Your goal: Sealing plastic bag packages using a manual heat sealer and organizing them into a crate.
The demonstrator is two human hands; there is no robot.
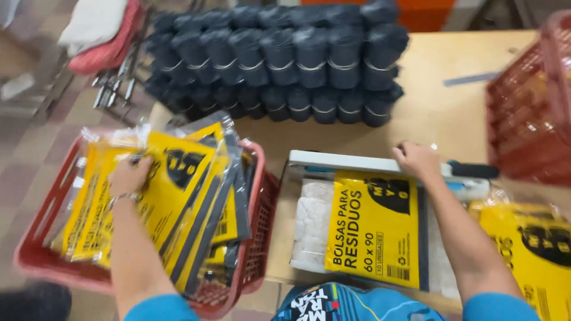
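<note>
My left hand rests flat on a pile of yellow-and-black plastic packets that fills a red basket at my left. My right hand presses down on the white arm of a heat sealer on the wooden table. Under that arm lies one yellow-and-black packet, its top edge at the sealing bar. The sealer's dark handle sticks out to the right of my hand.
Several rolls of black bags are stacked in rows at the back of the table. A second red basket stands at the right. More yellow packets lie at the near right. Cloths lie on the floor at far left.
</note>
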